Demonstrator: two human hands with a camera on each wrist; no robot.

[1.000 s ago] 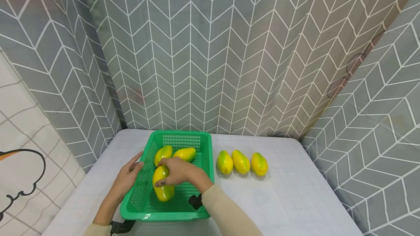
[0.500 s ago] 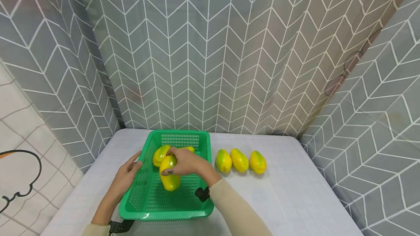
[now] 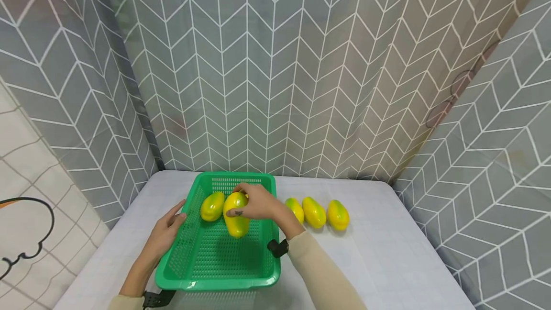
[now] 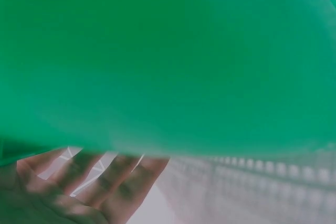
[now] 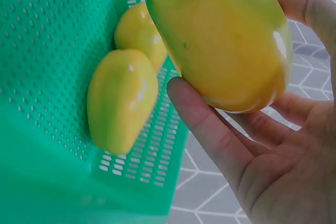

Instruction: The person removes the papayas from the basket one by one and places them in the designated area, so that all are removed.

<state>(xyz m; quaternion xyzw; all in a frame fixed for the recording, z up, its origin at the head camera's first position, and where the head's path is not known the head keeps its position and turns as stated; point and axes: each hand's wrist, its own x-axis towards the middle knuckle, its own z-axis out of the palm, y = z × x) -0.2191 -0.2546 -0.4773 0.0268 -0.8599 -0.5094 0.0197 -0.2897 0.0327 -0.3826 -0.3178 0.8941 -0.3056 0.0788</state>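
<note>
My right hand grips a yellow-green mango over the far half of the green plastic basket. In the right wrist view, fingers and thumb are around this mango, with two more mangoes lying in the basket below. One of these, the left mango, shows in the head view; the other, the far mango, is hidden there behind the hand and the held fruit. My left hand rests at the basket's left rim, its fingers extended along the outside. Green basket wall fills most of the left wrist view.
On the white table, right of the basket, three mangoes lie in a row: a near-left one partly behind my right wrist, a middle one and a right one. A grey patterned curtain hangs behind.
My right hand has lifted the mango from the basket's near-left part and carried it right and away, in front of the far mango. The left hand stays at the rim.
</note>
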